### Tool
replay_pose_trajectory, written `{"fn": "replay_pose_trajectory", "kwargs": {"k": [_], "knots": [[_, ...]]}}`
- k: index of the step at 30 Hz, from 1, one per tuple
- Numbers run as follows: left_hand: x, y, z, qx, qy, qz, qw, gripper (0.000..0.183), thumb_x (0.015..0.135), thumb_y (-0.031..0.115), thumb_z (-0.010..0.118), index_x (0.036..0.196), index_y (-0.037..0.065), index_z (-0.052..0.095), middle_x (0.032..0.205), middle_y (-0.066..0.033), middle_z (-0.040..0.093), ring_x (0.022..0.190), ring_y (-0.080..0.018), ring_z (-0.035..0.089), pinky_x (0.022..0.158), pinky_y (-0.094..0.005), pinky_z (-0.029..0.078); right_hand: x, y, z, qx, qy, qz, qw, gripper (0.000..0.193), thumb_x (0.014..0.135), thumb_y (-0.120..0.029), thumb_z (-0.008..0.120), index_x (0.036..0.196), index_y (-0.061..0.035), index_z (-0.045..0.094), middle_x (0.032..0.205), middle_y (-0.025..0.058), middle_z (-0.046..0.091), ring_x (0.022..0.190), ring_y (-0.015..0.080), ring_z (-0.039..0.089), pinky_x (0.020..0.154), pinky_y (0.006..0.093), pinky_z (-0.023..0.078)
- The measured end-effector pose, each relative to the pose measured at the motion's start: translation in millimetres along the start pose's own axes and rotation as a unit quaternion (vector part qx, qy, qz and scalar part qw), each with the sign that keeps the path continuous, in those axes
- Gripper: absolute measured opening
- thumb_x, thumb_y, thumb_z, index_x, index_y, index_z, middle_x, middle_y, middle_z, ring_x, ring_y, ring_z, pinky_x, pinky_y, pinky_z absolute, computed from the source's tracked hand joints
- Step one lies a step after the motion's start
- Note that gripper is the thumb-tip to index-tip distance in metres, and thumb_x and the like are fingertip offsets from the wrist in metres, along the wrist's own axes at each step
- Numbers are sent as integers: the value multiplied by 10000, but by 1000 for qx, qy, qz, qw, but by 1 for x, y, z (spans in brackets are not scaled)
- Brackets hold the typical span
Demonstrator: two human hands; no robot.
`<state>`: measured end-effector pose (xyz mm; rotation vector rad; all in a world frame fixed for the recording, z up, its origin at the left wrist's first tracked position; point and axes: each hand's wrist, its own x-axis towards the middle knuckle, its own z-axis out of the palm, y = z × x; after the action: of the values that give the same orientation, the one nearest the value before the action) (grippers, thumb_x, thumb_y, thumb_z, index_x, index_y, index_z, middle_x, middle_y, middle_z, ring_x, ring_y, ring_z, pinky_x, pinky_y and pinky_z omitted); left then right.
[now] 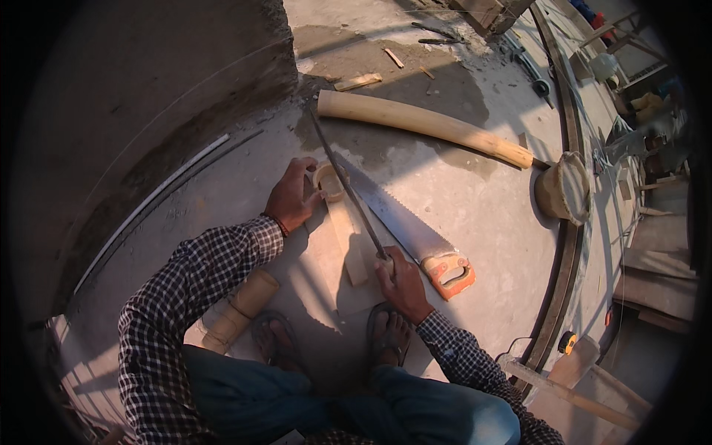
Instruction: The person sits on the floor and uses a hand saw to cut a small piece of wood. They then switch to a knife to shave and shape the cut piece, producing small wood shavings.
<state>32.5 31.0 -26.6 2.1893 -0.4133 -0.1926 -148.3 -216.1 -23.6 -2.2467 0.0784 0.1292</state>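
My left hand [292, 194] grips a short bamboo ring [327, 182], fingers around its near left side. In my right hand [404, 285] is the handle of a long, narrow, dark file [361, 211], whose shaft slants up and left across the ring's edge. Beneath the ring, a flat pale wooden strip [345, 241] lies on the floor. Just right of the file rests a handsaw [400, 213] with an orange and wood-coloured handle. A thick bamboo section [242, 311] lies beside my left foot.
Farther off lies a long bamboo pole [423, 122], close to a round mud-coloured bucket [564, 189]. A dark metal rail [569, 259] curves down the right. A rough wall [170, 96] stands at left, thin rods [159, 200] along its base. A yellow tape measure [567, 343] sits beyond the rail.
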Motion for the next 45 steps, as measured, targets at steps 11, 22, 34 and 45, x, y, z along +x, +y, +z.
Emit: {"fn": "replay_pose_trajectory", "kwargs": {"k": [11,22,34,45], "knots": [[-5,-10,5,70,-16,34,997,913,757,244,881,1482,19,373,1405,-220,489,1331,-395,484,1147,-460,409,1,7,8,4,1,-7,1000,296,987,-196,646,1212,-35,541,795,236,687,641,417,667,594,492,485],[-4,-13,6,70,-17,58,996,864,745,246,901,1445,40,439,1365,-189,505,1303,-364,510,1118,-446,425,2,-3,4,28,-6,10,1000,346,992,-245,631,1247,-24,552,945,273,702,882,483,681,755,530,526],[-7,-20,7,97,-34,44,994,854,745,289,907,1415,25,446,1355,-214,506,1296,-395,500,1113,-462,429,9,4,17,1,-36,34,999,308,986,-205,624,1218,-28,524,838,274,682,804,491,675,694,554,519],[-12,-47,-26,153,-42,26,987,948,681,286,941,1427,21,420,1387,-214,486,1326,-377,488,1162,-447,400,2,-2,5,36,38,-53,997,342,984,-219,620,1242,-17,524,916,278,699,829,486,680,706,543,530]]}}
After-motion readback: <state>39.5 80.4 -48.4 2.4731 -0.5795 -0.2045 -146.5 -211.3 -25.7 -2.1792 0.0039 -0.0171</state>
